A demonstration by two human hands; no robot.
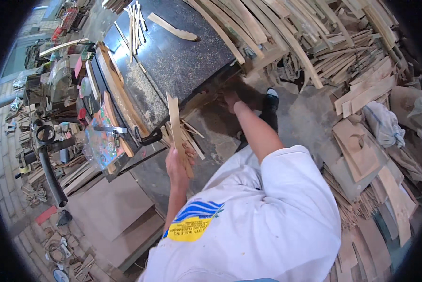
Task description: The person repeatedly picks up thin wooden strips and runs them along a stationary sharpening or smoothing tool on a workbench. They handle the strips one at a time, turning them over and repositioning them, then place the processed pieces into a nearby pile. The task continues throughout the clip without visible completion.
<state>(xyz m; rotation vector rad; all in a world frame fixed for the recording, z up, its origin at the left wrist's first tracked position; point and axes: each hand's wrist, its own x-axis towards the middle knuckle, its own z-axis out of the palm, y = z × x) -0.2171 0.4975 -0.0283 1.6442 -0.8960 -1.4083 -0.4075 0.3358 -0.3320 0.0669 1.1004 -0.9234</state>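
Note:
My left hand (177,164) is closed around the lower part of a flat, pale wooden strip (174,123). The strip points away from me, and its far end reaches the near edge of a dark machine table (192,58) strewn with sawdust. To the right, my right hand (228,99) reaches low beside the table's shadowed side. Its fingers are lost in the dark there, so their grip does not show. On the table top lie a curved wooden piece (173,28) and several thin sticks (135,26).
A long wooden bar (119,94) runs along the table's left side, with a metal square (110,129) near its end. Stacked strips (286,42) crowd the far right. Brown boards (110,211) lie at left; a white sack (382,123) sits at right. Offcuts (189,136) lie under the table edge.

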